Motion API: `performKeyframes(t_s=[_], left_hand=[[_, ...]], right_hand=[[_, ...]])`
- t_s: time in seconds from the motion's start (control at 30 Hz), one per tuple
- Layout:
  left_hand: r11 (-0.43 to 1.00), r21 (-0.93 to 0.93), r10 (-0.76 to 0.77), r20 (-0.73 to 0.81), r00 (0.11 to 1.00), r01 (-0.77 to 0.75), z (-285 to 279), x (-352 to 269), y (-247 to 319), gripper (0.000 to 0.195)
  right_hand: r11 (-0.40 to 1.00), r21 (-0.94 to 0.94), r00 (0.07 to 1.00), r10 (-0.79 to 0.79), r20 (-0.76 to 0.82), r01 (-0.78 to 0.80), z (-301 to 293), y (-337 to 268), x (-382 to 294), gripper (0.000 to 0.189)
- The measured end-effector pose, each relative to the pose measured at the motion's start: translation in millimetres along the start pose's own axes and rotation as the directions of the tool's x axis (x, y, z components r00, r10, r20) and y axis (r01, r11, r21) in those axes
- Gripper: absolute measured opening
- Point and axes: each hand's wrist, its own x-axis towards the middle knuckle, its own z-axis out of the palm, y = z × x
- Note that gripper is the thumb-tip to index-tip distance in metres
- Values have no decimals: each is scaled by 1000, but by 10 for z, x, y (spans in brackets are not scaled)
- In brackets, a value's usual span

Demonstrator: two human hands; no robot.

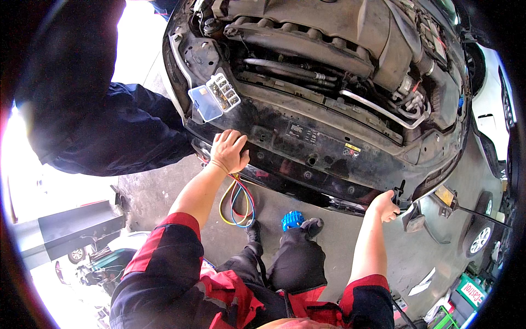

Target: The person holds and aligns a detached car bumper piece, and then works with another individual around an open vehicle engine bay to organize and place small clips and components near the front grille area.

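Note:
My left hand (229, 152) grips the top edge of a car's black front bumper (283, 183), with its fingers laid over the top. Farther right, my right hand (384, 206) is closed on the bumper's end, beside a black bracket (398, 192); part of its grip is hidden. Between and beyond my hands lies the dark front panel (328, 142), which bears labels. On that panel, past my left hand, sits an open clear plastic organizer box (224, 92) with small hardware in its compartments. Yellow, red and blue hoses (237, 201) hang below my left hand.
Another person's dark-trousered leg (135, 131) is close on the left. The engine bay (304, 53) is uncovered. A blue object (292, 220) lies by my foot. A wheel (480, 234) and a Castrol container (470, 290) stand at right. A grey metal beam (78, 226) is at left.

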Motion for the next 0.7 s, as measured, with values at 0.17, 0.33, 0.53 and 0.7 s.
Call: performKeyframes(t_s=[0.17,0.33,0.53,0.7], left_hand=[[1000,0,1,-1,1000,-1,-8,-1,4,40],[1000,-1,-3,0,1000,3,-4,3,6,40],[1000,-3,0,-4,1000,0,1,2,1,39],[1000,-4,4,-11,1000,-4,-14,15,17,39]], right_hand=[[1000,19,1000,14,18,-14,-6,-7,-4,97],[1000,24,1000,15,4,-15,18,0,10,96],[1000,20,1000,21,0,-21,19,-3,17,97],[1000,11,1000,28,2,-28,12,-8,19,97]])
